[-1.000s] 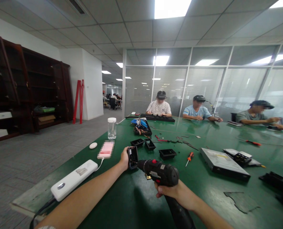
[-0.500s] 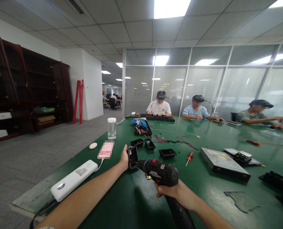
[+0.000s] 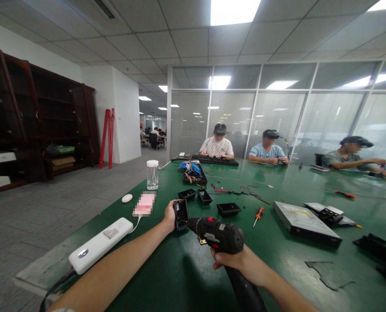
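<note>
My left hand is closed around a small black plastic housing, tilted on its side so that its hollow face turns to the right. In my right hand is a black cordless drill with red buttons, its chuck aimed left into the housing. The bit's tip is hidden inside the housing. Just beyond my hands lie similar black housings, one to the right, another in the middle and a third behind my left hand.
A white power strip, a phone and a clear jar stand on the left. An orange screwdriver and a metal drive case lie to the right on the green table. Several people sit across.
My hands, the drill and the housing stay nearly where they were. Across the table, the person in light blue has brought both hands together.
</note>
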`<state>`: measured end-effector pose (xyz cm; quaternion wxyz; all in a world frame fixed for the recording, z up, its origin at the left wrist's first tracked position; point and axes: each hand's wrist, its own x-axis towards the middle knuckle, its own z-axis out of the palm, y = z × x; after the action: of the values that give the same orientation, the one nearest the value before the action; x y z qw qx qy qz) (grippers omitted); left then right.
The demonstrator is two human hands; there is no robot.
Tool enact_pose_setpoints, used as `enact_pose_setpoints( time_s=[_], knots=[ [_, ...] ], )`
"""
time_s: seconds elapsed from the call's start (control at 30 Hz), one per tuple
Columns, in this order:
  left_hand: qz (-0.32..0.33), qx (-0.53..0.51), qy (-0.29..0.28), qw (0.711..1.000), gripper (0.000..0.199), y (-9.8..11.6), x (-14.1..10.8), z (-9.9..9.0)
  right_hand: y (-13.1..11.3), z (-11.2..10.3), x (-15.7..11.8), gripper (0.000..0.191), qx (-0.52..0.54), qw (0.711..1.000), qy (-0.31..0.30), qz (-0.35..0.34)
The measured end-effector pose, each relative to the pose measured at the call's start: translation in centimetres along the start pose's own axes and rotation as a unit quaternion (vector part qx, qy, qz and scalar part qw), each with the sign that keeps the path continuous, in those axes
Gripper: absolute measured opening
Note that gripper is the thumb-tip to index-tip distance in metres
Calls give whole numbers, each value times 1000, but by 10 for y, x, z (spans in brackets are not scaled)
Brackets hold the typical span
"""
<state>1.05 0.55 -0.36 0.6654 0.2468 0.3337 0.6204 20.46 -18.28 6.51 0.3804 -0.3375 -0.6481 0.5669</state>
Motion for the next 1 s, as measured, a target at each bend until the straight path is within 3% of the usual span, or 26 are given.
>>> enact_pose_setpoints(
  time_s=[0.17, 0.37, 0.53, 0.67, 0.87, 1.0],
  knots=[
    [2, -4, 1, 1000, 25, 1, -1, 0, 1, -1, 0, 26, -9, 1000, -10, -3],
    [-25, -17, -32, 999, 45, 3, -4, -1, 2, -2, 1, 26, -5, 1000, -9, -5],
    [-21, -24, -33, 999, 48, 4, -3, -2, -1, 1, 1, 24, -4, 1000, -6, -6],
    [-27, -27, -29, 999, 46, 4, -3, -1, 1, 0, 0, 26, -3, 1000, -9, -7],
    [-10, 2, 16, 1000, 25, 3, -4, 1, 6, -4, 1, 25, -23, 1000, -9, 1],
    [-2, 4, 10, 1000, 24, 3, -4, 2, 5, -3, 1, 25, -19, 1000, -9, -5]
  ],
)
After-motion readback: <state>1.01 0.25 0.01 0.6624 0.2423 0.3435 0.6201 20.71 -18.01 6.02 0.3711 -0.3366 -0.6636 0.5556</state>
